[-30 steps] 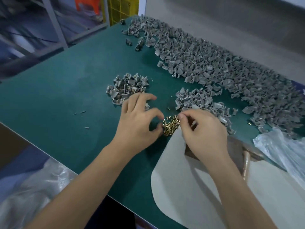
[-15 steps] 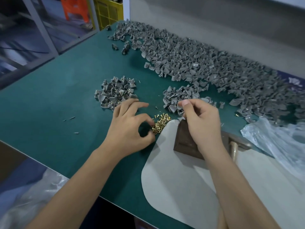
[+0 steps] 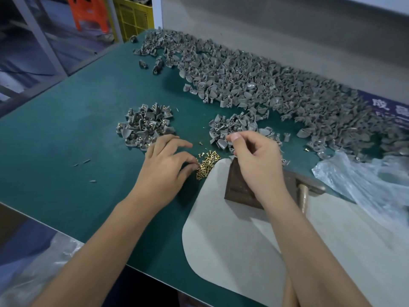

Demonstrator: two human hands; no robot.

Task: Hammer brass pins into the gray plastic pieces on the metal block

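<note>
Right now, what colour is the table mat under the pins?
Dark teal green mat, seen in the head view.

both bare forearms reach forward; left hand [image 3: 164, 168] hovers palm down, fingers curled, thumb and forefinger nearly meeting; right hand [image 3: 257, 161] arches, fingertips bunched downward.

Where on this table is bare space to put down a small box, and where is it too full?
Bare green mat lies left of the small gray pile, toward the near edge. The white sheet is bare between the forearms. It is crowded along the back, with the big gray heap, and around the brass pins and both hands.
</note>
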